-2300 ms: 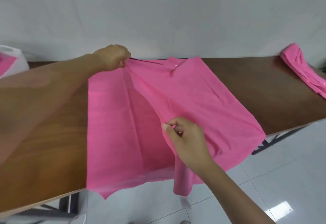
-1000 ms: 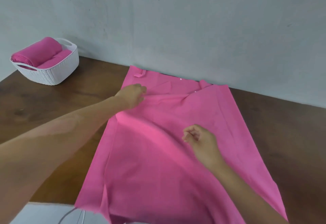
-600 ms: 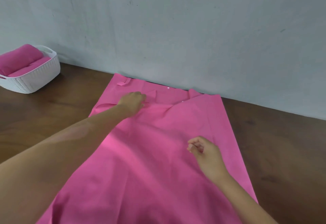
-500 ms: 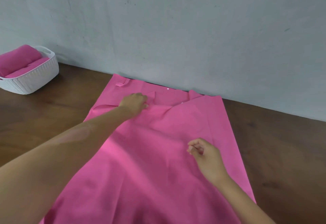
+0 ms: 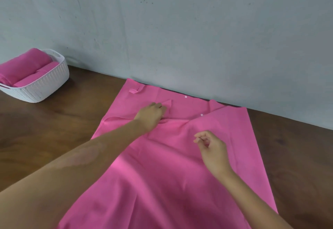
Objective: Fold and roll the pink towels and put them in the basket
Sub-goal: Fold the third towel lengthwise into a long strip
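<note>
Pink cloth, thin and smooth, makes up the towel (image 5: 167,165), which lies spread long-ways on the table (image 5: 54,129) with its far edge against the wall (image 5: 180,30) and its near end running out of view, likely so it can be flattened before the first fold. Its far end is not yet tidy: a flap is turned over toward the far right, a small loop sits at the far left corner, and two white dots, perhaps snaps, show near the edge. The left hand (image 5: 151,116) rests on the far middle of the cloth, fingers curled and seemingly pinching a small raised peak of fabric there, I judge to pull that end straight. The right hand (image 5: 212,149) hovers just above the middle of the towel, fingers loosely curled, thumb near the forefinger, holding nothing that I can see. Soft ripples run down the cloth toward the near edge, so it should drape and slide easily on the dark, glossy wood. At the far left stands a white ribbed plastic basket (image 5: 48,82) with handle cut-outs, already holding plump pink rolls (image 5: 23,66), well apart from the towel.
</note>
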{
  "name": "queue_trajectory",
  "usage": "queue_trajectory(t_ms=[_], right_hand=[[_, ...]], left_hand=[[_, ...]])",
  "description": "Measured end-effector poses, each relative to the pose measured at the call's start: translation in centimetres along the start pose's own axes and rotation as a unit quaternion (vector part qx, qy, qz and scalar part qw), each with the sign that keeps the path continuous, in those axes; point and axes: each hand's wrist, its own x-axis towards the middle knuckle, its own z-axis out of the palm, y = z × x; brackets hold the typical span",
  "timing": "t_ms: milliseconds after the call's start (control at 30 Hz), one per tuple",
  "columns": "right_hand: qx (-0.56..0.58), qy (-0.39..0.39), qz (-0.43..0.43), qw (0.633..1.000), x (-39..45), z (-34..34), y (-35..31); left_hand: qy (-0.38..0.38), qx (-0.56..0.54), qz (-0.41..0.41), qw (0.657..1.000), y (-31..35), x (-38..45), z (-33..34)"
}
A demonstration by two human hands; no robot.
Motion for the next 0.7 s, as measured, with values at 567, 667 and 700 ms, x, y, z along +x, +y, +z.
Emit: queue_trajectory(t_ms=[567,667,700], right_hand=[[-0.255,0.004,-0.087,0.963,6.9,7.3,-3.7],[-0.274,-0.018,-0.076,0.958,8.0,7.7,-3.8],[-0.274,-0.020,-0.069,0.959,8.3,7.8,-3.8]], left_hand=[[0.068,-0.001,0.017,0.998,-2.3,0.3,0.9],[0.062,-0.044,-0.070,0.995,-5.7,2.2,0.9],[0.066,-0.051,-0.080,0.993,-7.0,2.7,1.0]])
